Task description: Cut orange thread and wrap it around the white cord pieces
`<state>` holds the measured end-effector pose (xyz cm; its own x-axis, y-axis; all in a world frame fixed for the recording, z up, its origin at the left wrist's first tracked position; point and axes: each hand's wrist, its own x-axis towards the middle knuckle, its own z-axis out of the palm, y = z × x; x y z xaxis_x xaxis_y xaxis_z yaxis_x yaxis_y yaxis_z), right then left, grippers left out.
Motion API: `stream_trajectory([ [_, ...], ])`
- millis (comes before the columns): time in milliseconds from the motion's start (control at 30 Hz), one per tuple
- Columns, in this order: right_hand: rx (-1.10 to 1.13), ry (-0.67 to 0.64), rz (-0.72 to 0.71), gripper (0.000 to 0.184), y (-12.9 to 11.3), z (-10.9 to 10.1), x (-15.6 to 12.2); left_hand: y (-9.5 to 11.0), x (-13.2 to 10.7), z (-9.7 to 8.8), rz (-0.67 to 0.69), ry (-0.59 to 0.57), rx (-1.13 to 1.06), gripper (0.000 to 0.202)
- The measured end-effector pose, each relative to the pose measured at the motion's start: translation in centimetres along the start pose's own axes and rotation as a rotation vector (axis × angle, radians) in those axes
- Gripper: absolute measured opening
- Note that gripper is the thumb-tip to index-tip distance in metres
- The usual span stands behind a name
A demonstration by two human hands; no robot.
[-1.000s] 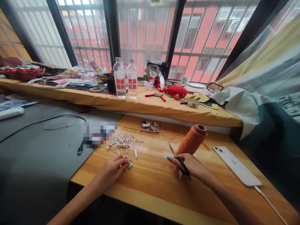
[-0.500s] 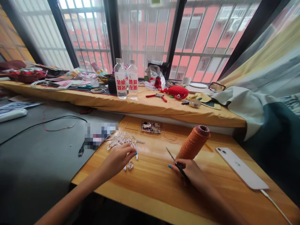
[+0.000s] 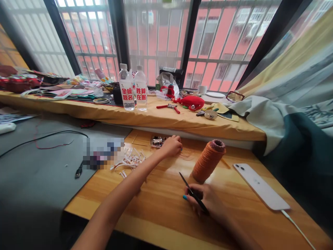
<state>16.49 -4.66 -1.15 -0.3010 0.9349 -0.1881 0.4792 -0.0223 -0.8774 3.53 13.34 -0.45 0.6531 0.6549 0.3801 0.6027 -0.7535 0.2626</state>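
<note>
My left hand (image 3: 172, 146) is stretched to the back of the wooden table, its fingers bent together at the right end of a clear box of beads (image 3: 157, 141). Whatever its fingertips may hold is hidden. Thin orange thread (image 3: 186, 157) lies just right of them. My right hand (image 3: 205, 198) grips slim, dark, pointed tweezers (image 3: 194, 193), tip towards the far left. Behind that hand stands a spool of orange cord (image 3: 208, 161), leaning right in the view. White strips (image 3: 130, 159) lie in a loose pile left of my left forearm, which covers part of the table.
A white phone (image 3: 260, 185) with a cable lies at the right. On the cloth-covered ledge (image 3: 166, 119) stand two water bottles (image 3: 127, 88), with red-handled pliers (image 3: 169, 107) and a red stuffed item (image 3: 192, 102). A grey surface (image 3: 33, 184) with a black cable adjoins the table's left.
My left hand has moved from beside the white strips away and right to the bead box. My right hand still holds the tweezers, slightly lower. The whole view has shifted a little.
</note>
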Motion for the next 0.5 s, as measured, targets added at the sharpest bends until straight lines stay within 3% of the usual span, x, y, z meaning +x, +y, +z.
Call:
stream_trajectory([
  [133, -0.079, 0.002, -0.041, 0.026, 0.0, -0.2, -0.2, 0.1, -0.4, 0.0, -0.012, 0.012, -0.028, 0.021],
  [233, -0.242, 0.006, -0.197, 0.021, -0.4, -0.4, -0.4, 1.3, -0.5, -1.2, -0.031, -0.002, -0.198, 0.035],
  [367, -0.375, -0.011, -0.332, 0.018, -0.5, -0.4, -0.9, 3.7, -1.3, -2.6, 0.036, -0.430, -0.725, 0.040],
  [433, -0.405, 0.082, -0.412, 0.015, 0.0, -0.6, -1.4, 4.5, -1.8, -2.8, 0.046, -0.517, -0.816, 0.041],
  [500, -0.417, 0.338, -0.552, 0.021, 0.7, -1.4, -1.9, 5.1, -2.1, -2.8, 0.027, -0.473, -0.811, 0.038],
])
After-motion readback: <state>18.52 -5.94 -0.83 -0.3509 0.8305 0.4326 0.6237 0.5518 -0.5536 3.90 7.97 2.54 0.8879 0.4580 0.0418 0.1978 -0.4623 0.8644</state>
